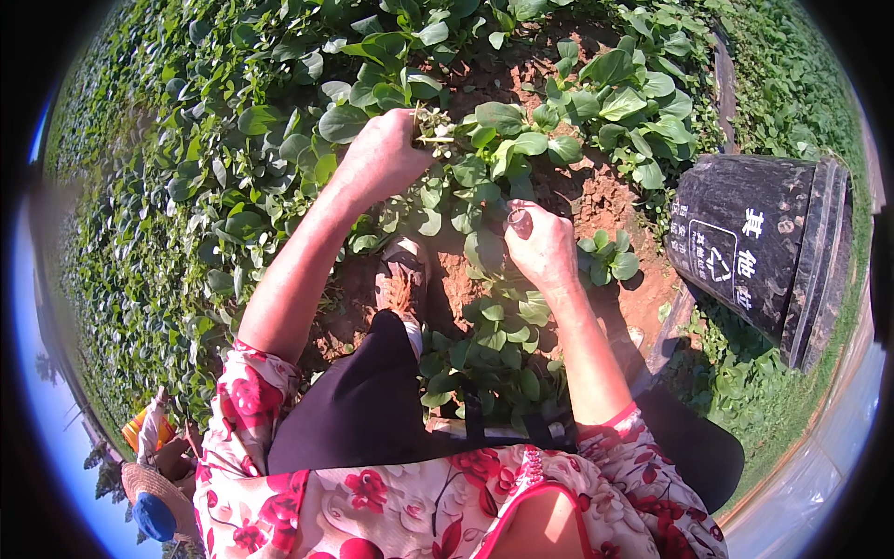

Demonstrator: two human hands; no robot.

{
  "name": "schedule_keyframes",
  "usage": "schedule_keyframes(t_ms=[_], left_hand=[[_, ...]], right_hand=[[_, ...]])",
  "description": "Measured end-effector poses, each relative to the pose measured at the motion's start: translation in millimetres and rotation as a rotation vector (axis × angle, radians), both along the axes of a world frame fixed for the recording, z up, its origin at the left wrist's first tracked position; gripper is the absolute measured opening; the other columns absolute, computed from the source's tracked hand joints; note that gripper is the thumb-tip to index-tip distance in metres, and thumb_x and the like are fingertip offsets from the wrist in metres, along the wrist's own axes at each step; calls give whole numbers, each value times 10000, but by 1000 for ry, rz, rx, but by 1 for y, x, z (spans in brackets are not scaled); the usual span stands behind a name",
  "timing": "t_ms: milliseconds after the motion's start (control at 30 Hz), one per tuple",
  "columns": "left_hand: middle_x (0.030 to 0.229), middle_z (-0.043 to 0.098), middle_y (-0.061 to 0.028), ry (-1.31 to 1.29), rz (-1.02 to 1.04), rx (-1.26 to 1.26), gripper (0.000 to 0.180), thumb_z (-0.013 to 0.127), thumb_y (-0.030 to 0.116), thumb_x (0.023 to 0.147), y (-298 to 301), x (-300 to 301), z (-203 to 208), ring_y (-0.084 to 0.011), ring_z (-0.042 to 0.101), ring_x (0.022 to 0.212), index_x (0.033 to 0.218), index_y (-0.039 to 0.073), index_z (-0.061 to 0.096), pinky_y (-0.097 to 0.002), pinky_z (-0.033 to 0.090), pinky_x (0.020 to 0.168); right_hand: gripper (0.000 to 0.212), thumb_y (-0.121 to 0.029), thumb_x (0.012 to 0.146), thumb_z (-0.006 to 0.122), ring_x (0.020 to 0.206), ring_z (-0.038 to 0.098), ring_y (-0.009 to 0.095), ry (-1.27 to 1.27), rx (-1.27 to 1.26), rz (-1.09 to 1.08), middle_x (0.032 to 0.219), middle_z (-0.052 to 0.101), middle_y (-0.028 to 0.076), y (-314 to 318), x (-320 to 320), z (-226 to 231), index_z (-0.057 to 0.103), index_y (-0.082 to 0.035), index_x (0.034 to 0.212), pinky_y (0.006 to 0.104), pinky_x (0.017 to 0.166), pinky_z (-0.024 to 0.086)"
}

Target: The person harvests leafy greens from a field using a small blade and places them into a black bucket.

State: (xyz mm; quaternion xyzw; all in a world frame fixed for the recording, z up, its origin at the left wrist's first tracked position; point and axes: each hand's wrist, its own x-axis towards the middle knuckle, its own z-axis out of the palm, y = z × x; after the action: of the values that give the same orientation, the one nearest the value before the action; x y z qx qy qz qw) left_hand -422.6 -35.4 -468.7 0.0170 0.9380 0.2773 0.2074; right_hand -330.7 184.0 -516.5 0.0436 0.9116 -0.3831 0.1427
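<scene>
My left hand (386, 154) is closed around a small bunch of pale-stemmed weeds (436, 129), held just above the leafy green plants. To its right and nearer to me, my right hand (543, 244) is wrapped round a short tool handle (519, 221), whose rounded end shows above the thumb. The rest of that tool is hidden by the fist and leaves, so its kind cannot be made out. Broad-leaved green plants (503, 149) stand between and beyond the hands, rooted in reddish soil (603, 207).
A dirty black plastic bin (736, 238) lies tipped on its side at the right. My shoe (403, 279) is among the plants below my left hand. Dense leafy crop (214, 149) covers the left side. Another person in a straw hat (149, 483) is at the lower left.
</scene>
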Motion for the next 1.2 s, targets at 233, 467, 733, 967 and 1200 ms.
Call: schedule_keyframes(t_ms=[233, 467, 733, 967, 1200], left_hand=[[903, 701, -53, 839, -298, 271, 363, 717, 305, 823, 116, -56, 129, -143, 658, 819, 1108, 88, 663, -292, 526, 767], [955, 696, -44, 817, -1009, 370, 394, 709, 346, 822, 397, 10, 195, -168, 659, 906, 1126, 100, 659, -303, 522, 830], [1046, 683, -65, 239, -1013, 704, 432, 697, 337, 833, 369, -50, 204, -194, 650, 1015, 1184, 94, 629, -322, 510, 907], [814, 691, -50, -322, -150, 250, 155, 626, 171, 836, 111, -134, 8, -160, 644, 677, 870, 33, 687, -290, 547, 655], [911, 692, -173, 30, 12, -456, 302, 670, 282, 792, 12, -98, -128, -305, 686, 852, 987, 53, 690, -415, 555, 687]], right_hand=[[243, -191, 786, 659, 769, 675, 317, 2, -25, -29, 808, 682, 151, 15, 17, 7, 684, -109, 1013, 381, 709, 535], [228, -204, 776, 625, 778, 673, 332, -104, -12, -91, 838, 686, 159, 40, 26, 23, 682, -78, 958, 406, 702, 525], [185, -224, 836, 602, 766, 646, 382, 53, -197, -226, 802, 666, 182, 54, 21, 36, 683, -87, 929, 438, 683, 519], [216, -164, 792, 671, 771, 661, 350, 145, -238, -213, 803, 670, 176, 48, 8, 34, 667, -63, 983, 408, 670, 522], [163, -213, 838, 609, 730, 638, 387, 149, -119, -30, 749, 652, 182, 8, -41, 8, 667, -88, 925, 442, 644, 506]])
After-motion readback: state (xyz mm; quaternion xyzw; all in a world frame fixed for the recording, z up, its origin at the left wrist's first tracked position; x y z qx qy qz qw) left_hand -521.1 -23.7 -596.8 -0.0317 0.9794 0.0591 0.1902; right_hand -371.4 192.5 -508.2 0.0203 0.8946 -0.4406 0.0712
